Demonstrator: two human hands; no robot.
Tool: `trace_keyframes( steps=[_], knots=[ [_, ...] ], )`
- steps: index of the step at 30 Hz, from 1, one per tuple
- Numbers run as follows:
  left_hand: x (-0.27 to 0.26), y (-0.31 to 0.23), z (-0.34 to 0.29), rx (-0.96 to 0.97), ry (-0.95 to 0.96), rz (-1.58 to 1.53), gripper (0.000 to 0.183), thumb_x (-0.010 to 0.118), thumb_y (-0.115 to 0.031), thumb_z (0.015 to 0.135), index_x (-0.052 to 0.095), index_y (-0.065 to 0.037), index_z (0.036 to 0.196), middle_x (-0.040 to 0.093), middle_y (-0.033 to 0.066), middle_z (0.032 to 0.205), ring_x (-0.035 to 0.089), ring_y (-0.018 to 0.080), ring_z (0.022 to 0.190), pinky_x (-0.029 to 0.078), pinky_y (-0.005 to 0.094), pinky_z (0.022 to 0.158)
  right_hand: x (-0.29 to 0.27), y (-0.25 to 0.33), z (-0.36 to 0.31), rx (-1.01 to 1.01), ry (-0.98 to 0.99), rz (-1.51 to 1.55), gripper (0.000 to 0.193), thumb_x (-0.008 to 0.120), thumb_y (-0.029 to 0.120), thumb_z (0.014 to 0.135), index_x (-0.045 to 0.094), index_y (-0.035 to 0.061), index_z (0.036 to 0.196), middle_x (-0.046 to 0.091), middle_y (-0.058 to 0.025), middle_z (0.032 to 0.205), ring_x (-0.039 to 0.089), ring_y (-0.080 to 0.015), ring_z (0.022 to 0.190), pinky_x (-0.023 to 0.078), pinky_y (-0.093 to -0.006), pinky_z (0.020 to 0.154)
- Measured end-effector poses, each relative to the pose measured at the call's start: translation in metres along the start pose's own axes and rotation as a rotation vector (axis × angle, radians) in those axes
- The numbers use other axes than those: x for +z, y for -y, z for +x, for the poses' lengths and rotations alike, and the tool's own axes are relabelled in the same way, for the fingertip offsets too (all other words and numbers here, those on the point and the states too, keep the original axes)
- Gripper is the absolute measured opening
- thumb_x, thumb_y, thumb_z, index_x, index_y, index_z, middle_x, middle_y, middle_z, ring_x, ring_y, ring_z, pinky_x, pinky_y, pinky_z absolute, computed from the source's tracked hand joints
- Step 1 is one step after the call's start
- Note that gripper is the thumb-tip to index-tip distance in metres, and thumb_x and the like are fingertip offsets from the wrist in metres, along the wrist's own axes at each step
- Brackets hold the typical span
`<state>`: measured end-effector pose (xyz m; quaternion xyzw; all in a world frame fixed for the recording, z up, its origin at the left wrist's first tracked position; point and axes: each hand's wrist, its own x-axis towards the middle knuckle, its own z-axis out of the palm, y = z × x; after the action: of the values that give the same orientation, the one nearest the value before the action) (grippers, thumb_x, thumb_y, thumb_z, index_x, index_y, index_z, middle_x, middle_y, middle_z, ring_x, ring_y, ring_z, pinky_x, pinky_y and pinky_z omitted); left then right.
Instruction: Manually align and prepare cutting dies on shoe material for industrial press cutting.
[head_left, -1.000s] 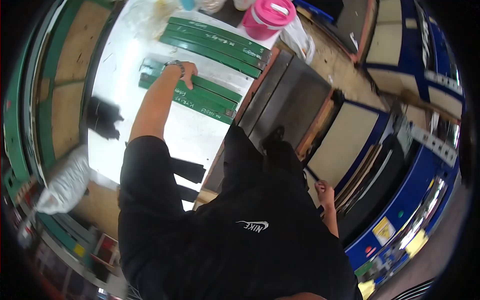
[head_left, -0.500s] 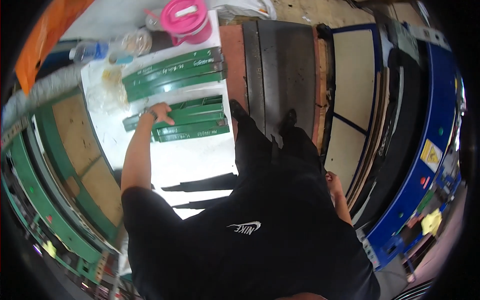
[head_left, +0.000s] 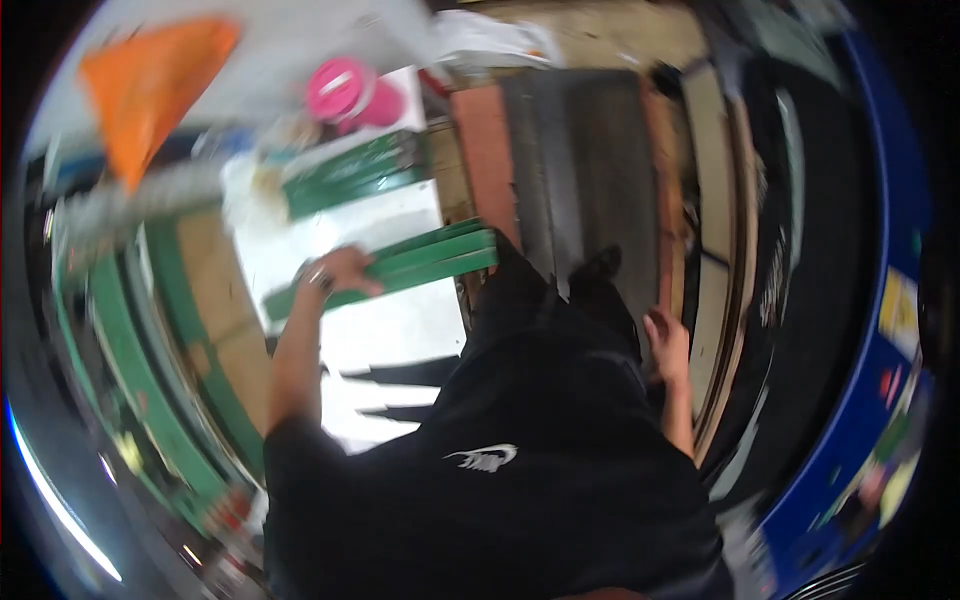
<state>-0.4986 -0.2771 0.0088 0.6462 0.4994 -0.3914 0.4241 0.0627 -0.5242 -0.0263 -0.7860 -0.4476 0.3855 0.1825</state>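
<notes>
My left hand (head_left: 347, 272) is closed round a long green metal channel piece (head_left: 435, 258), gripping it near its left end. The piece is tilted above the white table, its right end reaching past the table's edge to my leg. Motion blur hides whether it is one part or several together. More green channel pieces (head_left: 350, 178) lie side by side at the far end of the white table (head_left: 390, 320). My right hand (head_left: 668, 345) hangs beside my right thigh, fingers loosely bent and apart, with nothing visible in it.
A pink lidded jug (head_left: 350, 95) and a crumpled clear plastic bag (head_left: 250, 205) are at the table's far end. An orange sheet (head_left: 155, 90) hangs at the upper left. Dark strips (head_left: 410, 372) lie on the near table. A blue machine frame (head_left: 850, 400) stands at right.
My left hand has taken hold of the near green channel piece and lifted it off the table. My right hand has risen slightly by my thigh. The whole view has shifted.
</notes>
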Motion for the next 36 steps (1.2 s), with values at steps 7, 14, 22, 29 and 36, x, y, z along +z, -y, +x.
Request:
trace_keyframes(
  steps=[7,14,22,29,36],
  knots=[
    [0.072,-0.194,0.022,0.201,-0.323,-0.136,0.047,0.089,-0.034,0.059,0.077,-0.007,0.096,0.072,0.0177,0.091,0.069,0.038,0.089,0.054,0.0481,0.079,-0.065,0.075,0.06,-0.403,0.347,-0.003,0.023,0.066,0.012,0.096,0.066,-0.0041,0.112,0.07,-0.0152,0.097,0.069,-0.0194,0.089,0.054,-0.0309,0.082],
    [0.096,-0.33,0.064,0.11,-0.307,-0.375,0.04,0.091,-0.017,0.065,0.078,-0.011,0.102,0.076,0.0059,0.104,0.071,0.0248,0.102,0.057,0.0412,0.082,-0.144,0.068,0.123,-0.796,0.353,-0.536,0.019,0.065,0.011,0.096,0.066,-0.0048,0.107,0.068,-0.0177,0.093,0.07,-0.028,0.08,0.054,-0.0346,0.073],
    [0.125,-0.362,0.157,0.059,-0.248,-0.528,0.02,0.078,-0.021,0.083,0.078,-0.025,0.102,0.077,-0.0023,0.1,0.069,0.017,0.1,0.055,0.0373,0.078,-0.152,0.018,0.166,-1.213,0.479,-0.941,0.01,0.068,0.014,0.089,0.068,0.0052,0.094,0.066,-0.0105,0.083,0.062,-0.0285,0.079,0.037,-0.0393,0.082],
    [0.15,-0.354,0.202,-0.004,-0.284,-0.316,0.031,0.078,-0.024,0.082,0.075,-0.023,0.113,0.073,-0.0032,0.116,0.066,0.0152,0.109,0.055,0.0398,0.087,-0.151,0.004,0.17,-1.238,0.375,-0.952,0.009,0.067,0.015,0.089,0.069,0.0062,0.09,0.064,-0.0081,0.075,0.058,-0.0269,0.07,0.034,-0.0386,0.083],
    [0.146,-0.359,0.265,-0.033,-0.126,-0.584,0.028,0.076,-0.021,0.081,0.077,-0.014,0.108,0.074,0.0051,0.111,0.07,0.0234,0.101,0.056,0.0495,0.08,-0.149,0.005,0.185,-1.19,0.445,-1.088,0.008,0.068,0.015,0.089,0.067,0.0074,0.089,0.064,-0.0072,0.072,0.058,-0.0269,0.067,0.035,-0.0377,0.079]
  ],
)
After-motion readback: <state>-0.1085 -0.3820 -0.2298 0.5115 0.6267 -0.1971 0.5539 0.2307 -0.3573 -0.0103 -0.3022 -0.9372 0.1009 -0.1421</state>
